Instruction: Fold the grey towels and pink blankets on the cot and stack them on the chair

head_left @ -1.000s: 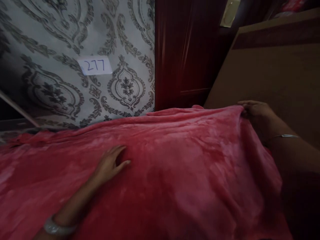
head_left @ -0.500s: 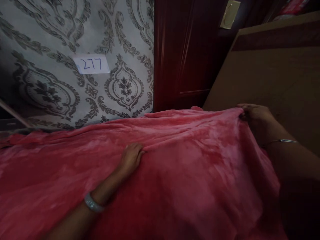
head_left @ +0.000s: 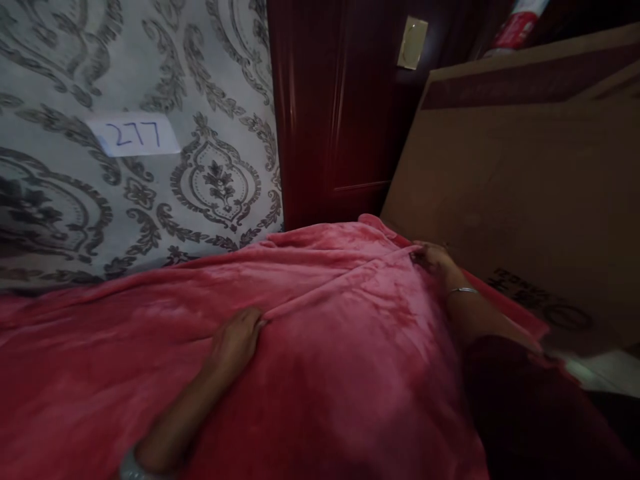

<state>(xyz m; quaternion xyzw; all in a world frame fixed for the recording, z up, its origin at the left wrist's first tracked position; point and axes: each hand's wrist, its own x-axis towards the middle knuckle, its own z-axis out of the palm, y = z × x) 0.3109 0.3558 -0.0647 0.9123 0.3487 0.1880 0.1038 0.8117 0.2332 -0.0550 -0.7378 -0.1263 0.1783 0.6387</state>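
Pressing down on the red blanket (head_left: 320, 347), the left hand (head_left: 235, 340) lies near its middle, fingers pinched on the near end of a raised fold. Farther along that fold, at the blanket's far right edge, the right hand (head_left: 433, 257) is closed on the cloth. Beyond the blanket stand a cardboard box (head_left: 525, 187), a dark wooden door (head_left: 330, 120) and patterned wallpaper (head_left: 150, 67) bearing a label (head_left: 134, 135) marked 277.

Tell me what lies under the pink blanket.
Nothing under the pink blanket shows; it covers the whole surface. On top, the left hand pinches a fold and the right hand grips its far edge.
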